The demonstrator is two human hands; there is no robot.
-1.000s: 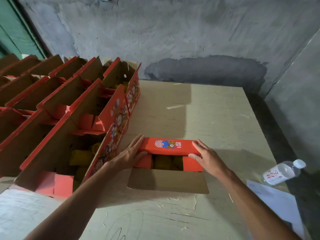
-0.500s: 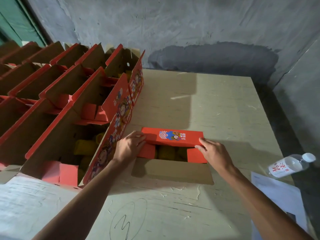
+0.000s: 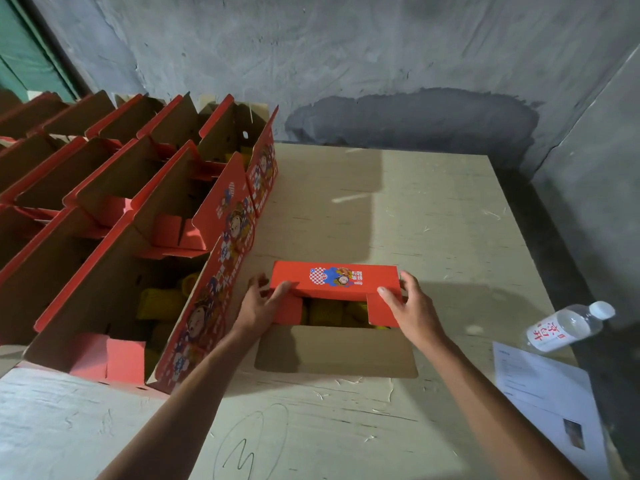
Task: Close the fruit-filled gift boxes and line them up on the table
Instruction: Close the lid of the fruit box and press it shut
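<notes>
Red cardboard gift box sits alone in the middle of the pale wooden tabletop, its long side running left to right. Two hands hold it. Left hand fingers curl on the left end flap; right hand fingers pinch the right flap. Many open red boxes stand in rows to the left. One plastic bottle lies far right.

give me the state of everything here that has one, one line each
gift box: half closed, far flap folded over, near flap lying open
fruit: inside, showing through the gap
left hand: holding the left side flap
right hand: holding the right side flap
boxes on the left: open
water bottle: capped, lying on its side
</notes>
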